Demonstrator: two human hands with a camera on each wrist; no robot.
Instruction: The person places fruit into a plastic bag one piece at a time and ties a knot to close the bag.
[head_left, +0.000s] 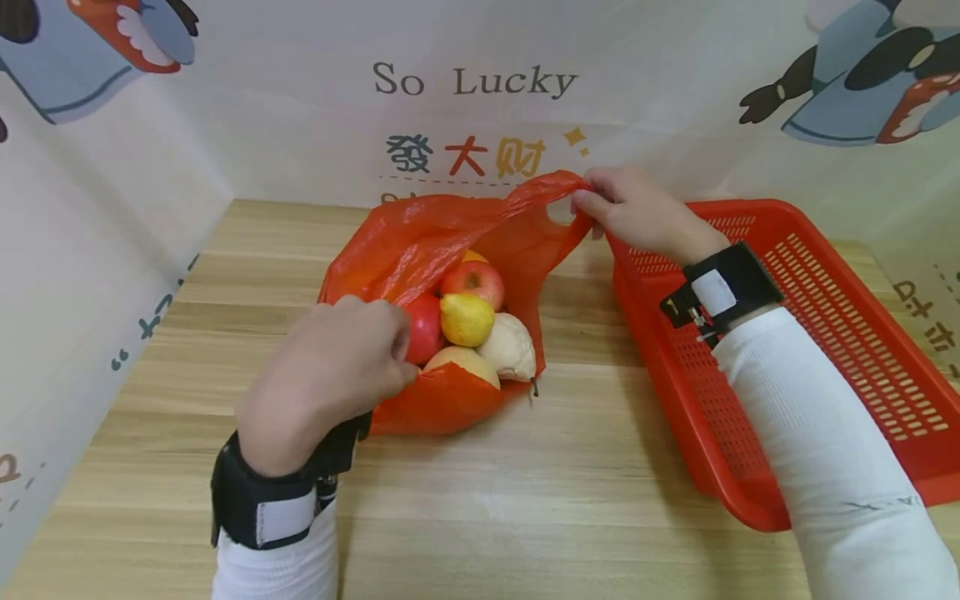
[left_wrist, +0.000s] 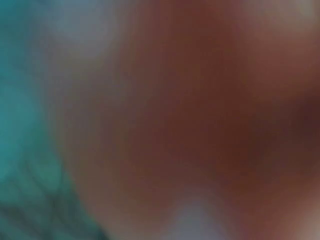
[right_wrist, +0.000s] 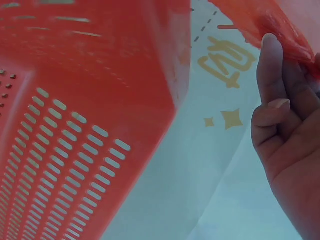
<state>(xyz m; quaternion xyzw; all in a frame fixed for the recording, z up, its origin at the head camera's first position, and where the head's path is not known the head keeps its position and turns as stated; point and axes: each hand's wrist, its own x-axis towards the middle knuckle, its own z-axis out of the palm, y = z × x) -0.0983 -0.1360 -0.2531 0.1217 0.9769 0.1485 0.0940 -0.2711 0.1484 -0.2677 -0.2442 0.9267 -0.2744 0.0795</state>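
Note:
A thin red plastic bag [head_left: 420, 242] lies on the table with its mouth spread toward me. Inside it sit a red-and-yellow apple [head_left: 480, 283], a deeper red fruit [head_left: 424, 327], a small yellow pear-like fruit [head_left: 467, 320], a tan round fruit [head_left: 463, 363] and a cream one with dark stem [head_left: 510, 348]. An orange sliver shows behind the apple. My right hand [head_left: 637, 208] pinches a raised handle [right_wrist: 290, 35] of the bag at the far right. With curled fingers, my left hand [head_left: 330, 367] grips the bag's left edge; its fingertips are mostly hidden. The left wrist view is only blur.
Right of the bag stands a red slotted plastic basket [head_left: 847, 333], and my right forearm passes over it. A white printed sheet [head_left: 300, 108] rises behind the wooden table [head_left: 555, 500] and along its sides.

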